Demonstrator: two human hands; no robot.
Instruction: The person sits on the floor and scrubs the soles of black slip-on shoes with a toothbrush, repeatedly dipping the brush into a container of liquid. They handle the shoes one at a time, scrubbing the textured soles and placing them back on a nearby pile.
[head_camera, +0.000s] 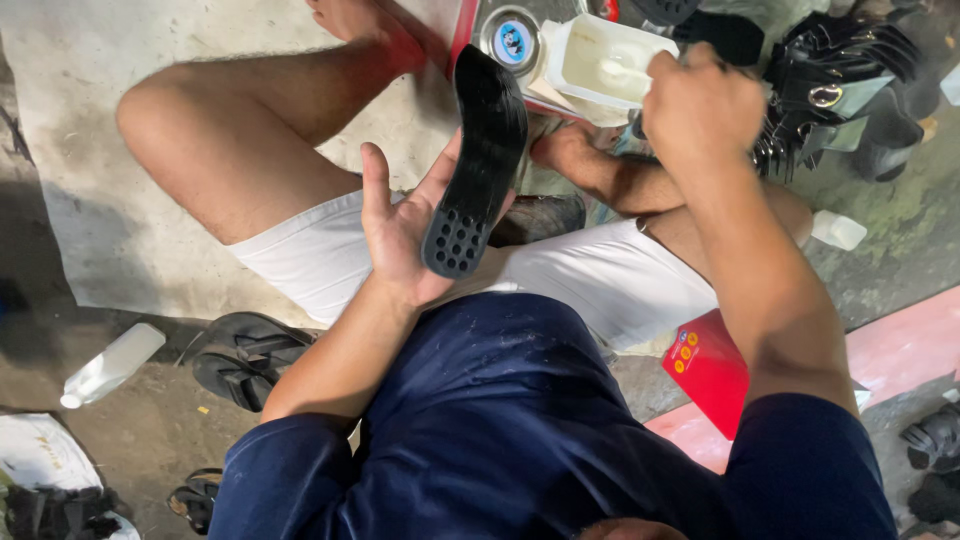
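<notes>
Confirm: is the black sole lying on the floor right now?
No, the black sole rests upright in the open left hand, raised above the lap.

A round tin lid (511, 42) with a blue and white label sits at the top, by the foot. Beside it is a white square tub (607, 62). A red box (707, 366) with small round stickers stands under the right arm. A white bottle (110, 364) lies low on the left.
</notes>
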